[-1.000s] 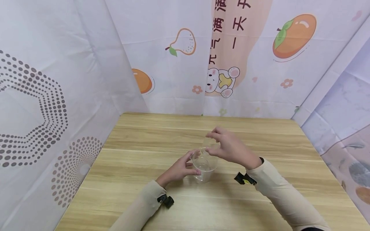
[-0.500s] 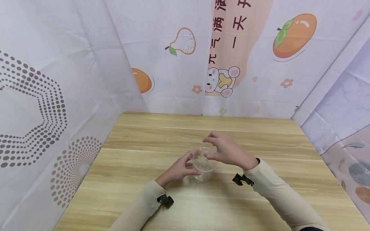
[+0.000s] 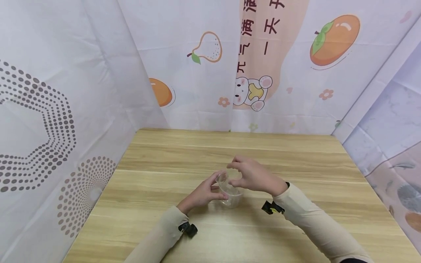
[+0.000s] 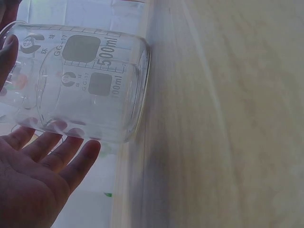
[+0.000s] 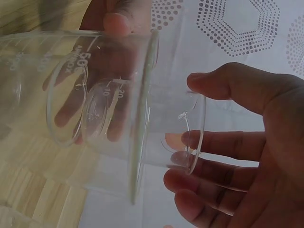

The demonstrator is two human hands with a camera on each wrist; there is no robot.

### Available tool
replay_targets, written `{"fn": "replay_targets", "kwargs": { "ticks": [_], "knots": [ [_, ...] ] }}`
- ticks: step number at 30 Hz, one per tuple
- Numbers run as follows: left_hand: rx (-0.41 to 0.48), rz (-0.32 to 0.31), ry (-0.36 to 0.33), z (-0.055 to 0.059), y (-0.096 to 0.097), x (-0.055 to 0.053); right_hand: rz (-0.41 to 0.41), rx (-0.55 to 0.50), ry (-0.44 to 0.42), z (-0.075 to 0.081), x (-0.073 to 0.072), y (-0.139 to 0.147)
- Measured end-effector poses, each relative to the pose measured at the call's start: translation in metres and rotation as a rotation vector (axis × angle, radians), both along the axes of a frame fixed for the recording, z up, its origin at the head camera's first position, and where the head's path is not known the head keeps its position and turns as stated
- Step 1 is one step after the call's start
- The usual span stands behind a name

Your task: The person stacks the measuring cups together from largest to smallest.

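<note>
right hand has the rim of a small clear glass beaker pinched, base dipped inside a big clear glass beaker with pale 500ml print. left hand's wrapped round that big one. mid-size clear glass beaker sits inside it, just below the small one. all upright on a light wood-grain table, white fruit-print curtain behind.
</note>
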State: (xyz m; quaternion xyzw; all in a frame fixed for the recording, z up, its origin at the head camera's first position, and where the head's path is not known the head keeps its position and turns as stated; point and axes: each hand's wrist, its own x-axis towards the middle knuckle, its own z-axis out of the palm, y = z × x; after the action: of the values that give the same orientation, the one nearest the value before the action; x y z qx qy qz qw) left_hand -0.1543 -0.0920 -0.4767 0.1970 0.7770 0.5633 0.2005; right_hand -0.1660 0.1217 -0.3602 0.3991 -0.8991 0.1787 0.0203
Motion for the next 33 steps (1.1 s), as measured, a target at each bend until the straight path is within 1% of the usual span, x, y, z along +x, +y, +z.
{"fn": "replay_targets", "kwargs": {
  "ticks": [7, 13, 15, 19, 27, 33],
  "knots": [
    [0.008, -0.011, 0.008, -0.001, 0.000, -0.001, 0.019, 0.022, 0.013, -0.004, 0.002, -0.003],
    [0.014, -0.012, 0.012, -0.003, 0.000, -0.002, 0.012, 0.047, -0.015, -0.008, 0.004, -0.005],
    [0.020, -0.015, 0.014, -0.003, 0.000, -0.002, 0.006, 0.058, -0.029, -0.009, 0.004, -0.005],
    [0.027, -0.016, 0.014, -0.001, 0.001, -0.002, 0.003, 0.074, -0.033, -0.011, 0.004, -0.006],
    [0.035, -0.020, 0.017, -0.001, 0.000, -0.002, 0.022, 0.071, 0.000, -0.016, 0.004, -0.006],
    [0.042, -0.026, 0.016, -0.001, 0.000, -0.002, 0.034, 0.064, -0.016, -0.018, 0.003, -0.006]
  ]
}}
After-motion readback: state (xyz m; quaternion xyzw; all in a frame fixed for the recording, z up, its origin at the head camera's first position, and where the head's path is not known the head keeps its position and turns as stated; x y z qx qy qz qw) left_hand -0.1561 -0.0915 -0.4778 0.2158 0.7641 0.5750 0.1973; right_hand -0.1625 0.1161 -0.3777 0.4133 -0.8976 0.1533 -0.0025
